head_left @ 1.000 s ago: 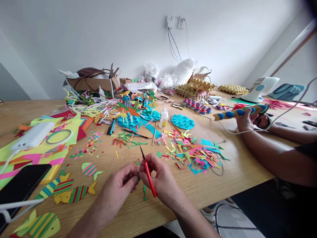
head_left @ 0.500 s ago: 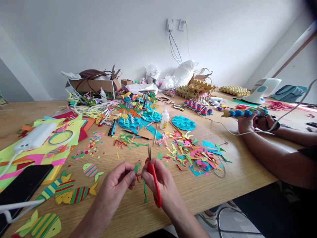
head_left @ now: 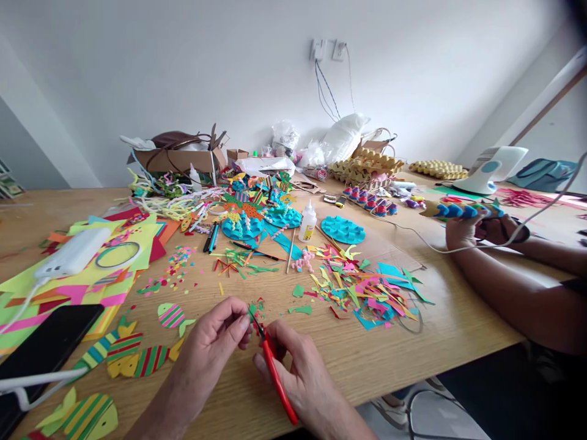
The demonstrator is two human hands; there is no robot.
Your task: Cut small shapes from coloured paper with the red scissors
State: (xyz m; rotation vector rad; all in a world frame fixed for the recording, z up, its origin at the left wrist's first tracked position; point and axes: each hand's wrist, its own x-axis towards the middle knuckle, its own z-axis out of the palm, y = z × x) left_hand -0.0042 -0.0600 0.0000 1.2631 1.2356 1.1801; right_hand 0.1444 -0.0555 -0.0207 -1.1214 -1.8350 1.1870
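My right hand (head_left: 300, 373) grips a pair of red-handled scissors (head_left: 277, 379), their dark blades pointing up and left to the fingertips of my left hand (head_left: 220, 336). My left thumb and fingers are pinched together on a small green paper piece, mostly hidden behind the fingers and blade tips. Tiny green and red scraps (head_left: 257, 307) lie on the wooden table just beyond. To the left of my left hand are striped paper fish: a pink-and-green one (head_left: 169, 315), a red-and-green one (head_left: 151, 360) and a larger yellow-and-green one (head_left: 89, 415).
Paper scraps (head_left: 367, 287) are heaped right of centre, near a glue bottle (head_left: 308, 221) and blue egg-carton pieces (head_left: 343, 230). A phone (head_left: 50, 342) and a white power strip (head_left: 73, 252) lie left. At right, another person's hands (head_left: 477, 229) hold a painted carton strip.
The scissors have swung from upright to leaning left, their tips now at my left fingertips. The long green strip that hung between my hands no longer shows there.
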